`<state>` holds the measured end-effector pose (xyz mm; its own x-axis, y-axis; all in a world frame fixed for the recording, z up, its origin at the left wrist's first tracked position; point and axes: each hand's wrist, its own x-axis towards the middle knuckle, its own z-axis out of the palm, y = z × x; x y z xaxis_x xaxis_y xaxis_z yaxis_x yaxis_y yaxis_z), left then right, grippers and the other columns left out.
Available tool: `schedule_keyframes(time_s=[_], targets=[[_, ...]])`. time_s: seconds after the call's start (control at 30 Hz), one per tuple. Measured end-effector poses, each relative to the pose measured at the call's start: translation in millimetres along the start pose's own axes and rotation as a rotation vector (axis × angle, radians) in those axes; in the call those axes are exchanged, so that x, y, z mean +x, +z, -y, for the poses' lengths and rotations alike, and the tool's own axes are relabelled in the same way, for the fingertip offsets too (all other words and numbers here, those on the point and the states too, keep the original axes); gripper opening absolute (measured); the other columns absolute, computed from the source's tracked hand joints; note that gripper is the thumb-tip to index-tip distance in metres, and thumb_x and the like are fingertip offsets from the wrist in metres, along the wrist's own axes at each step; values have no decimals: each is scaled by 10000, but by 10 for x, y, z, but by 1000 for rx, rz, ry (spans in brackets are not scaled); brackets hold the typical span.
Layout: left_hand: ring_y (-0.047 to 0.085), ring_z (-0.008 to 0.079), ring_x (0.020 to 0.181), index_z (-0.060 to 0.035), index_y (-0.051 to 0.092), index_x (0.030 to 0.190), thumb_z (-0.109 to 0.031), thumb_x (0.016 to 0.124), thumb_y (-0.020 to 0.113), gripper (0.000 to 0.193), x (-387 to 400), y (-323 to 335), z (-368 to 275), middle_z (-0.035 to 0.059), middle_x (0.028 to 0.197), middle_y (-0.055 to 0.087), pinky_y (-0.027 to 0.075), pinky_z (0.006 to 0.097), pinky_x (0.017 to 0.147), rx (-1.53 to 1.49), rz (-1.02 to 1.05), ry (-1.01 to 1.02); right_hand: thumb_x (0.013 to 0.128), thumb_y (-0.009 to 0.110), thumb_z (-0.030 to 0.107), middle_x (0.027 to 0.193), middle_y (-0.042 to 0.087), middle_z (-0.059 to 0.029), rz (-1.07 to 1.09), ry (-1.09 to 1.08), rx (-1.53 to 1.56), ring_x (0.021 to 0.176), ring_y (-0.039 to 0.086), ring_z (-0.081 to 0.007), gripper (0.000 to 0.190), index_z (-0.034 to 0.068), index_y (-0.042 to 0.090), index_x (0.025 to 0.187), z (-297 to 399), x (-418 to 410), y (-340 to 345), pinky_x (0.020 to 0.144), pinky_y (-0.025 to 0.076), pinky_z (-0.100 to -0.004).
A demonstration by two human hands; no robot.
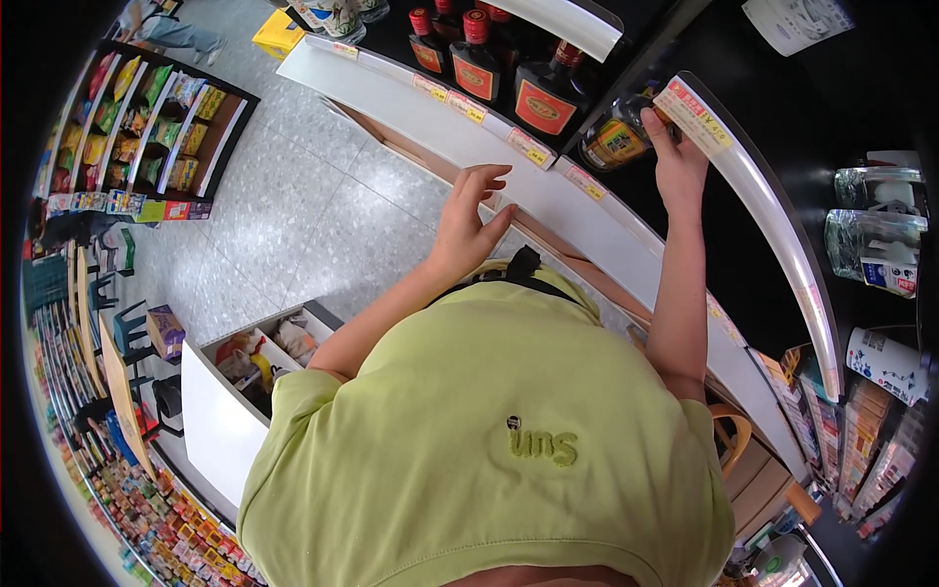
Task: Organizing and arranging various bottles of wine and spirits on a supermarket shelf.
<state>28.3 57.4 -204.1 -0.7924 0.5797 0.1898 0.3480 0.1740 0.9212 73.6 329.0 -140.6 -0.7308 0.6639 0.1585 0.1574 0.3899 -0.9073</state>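
Observation:
My right hand (678, 165) reaches in over a shelf at the right, its thumb against the upper part of a dark glass bottle (615, 141) with a yellow and orange label. The other fingers are partly hidden behind the bottle and a price strip. My left hand (475, 216) hovers in front of the white shelf edge (455, 132), fingers curled apart and nothing in them. Left of the held bottle, several flat dark bottles (473, 62) with red caps and red labels stand on the same shelf level.
An upper shelf's clear price rail (763, 198) curves just past my right hand. Glass jars (877, 246) and a white canister (888, 365) stand farther right. Behind me at left are a white counter (220, 411) with filled compartments and a snack rack (143, 132). A person's legs (180, 33) show far off.

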Motion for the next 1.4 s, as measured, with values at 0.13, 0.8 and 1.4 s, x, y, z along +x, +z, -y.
schedule_keyframes(time_s=[0.13, 0.8, 1.4], targets=[[621, 250, 1126, -51, 537, 1292, -22, 849, 707, 475, -10, -14, -11, 125, 1245, 559, 516, 361, 946, 8, 2, 0, 881, 758, 381, 1212, 661, -110, 12, 8, -5, 1160, 591, -226, 499, 43, 649, 1233, -34, 28, -34, 1057, 390, -353], [619, 246, 1116, -56, 537, 1286, -6, 843, 705, 477, -24, -22, -19, 117, 1239, 557, 521, 359, 944, 11, -3, -1, 863, 776, 383, 1280, 590, -170, 124, -65, -12, 1264, 524, -291, 624, 12, 567, 1319, -29, -9, -89, 1126, 351, -424], [616, 235, 1106, -67, 546, 1286, -17, 841, 709, 477, -102, -92, -60, 111, 1229, 556, 512, 363, 949, -1, -27, -18, 956, 671, 158, 1324, 565, -124, -223, -38, -206, 1241, 544, -229, 423, 56, 548, 1347, -818, 479, -170, 1091, 399, -365]])
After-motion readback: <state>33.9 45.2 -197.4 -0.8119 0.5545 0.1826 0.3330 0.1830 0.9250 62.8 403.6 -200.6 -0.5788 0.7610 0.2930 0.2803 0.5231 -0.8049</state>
